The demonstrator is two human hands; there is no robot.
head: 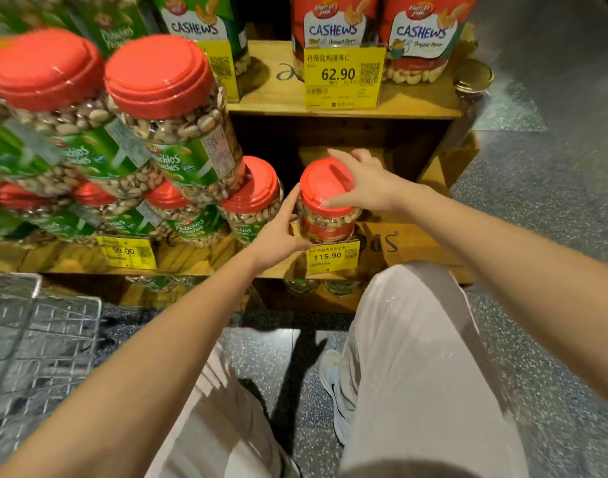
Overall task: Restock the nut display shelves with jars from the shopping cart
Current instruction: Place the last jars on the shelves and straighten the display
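Note:
A red-lidded nut jar with a red label (325,215) stands on the lower wooden shelf (409,250), just behind a yellow 115.90 price tag (332,256). My right hand (361,182) grips its lid from above and the right, fingers curled over the rim. My left hand (281,229) holds the jar's lower left side with fingers wrapped around it. To the left stand several green-labelled pistachio jars (250,208) with red lids, stacked in two layers. The wire shopping cart (37,339) sits at the lower left; what it holds cannot be seen.
Cashew jars (419,36) fill the upper shelf behind a 62.90 tag (343,75). A gold-lidded jar (473,79) sits at the shelf's right end. The space right of the held jar is bare wood. My knees and a shoe are over speckled floor (554,208).

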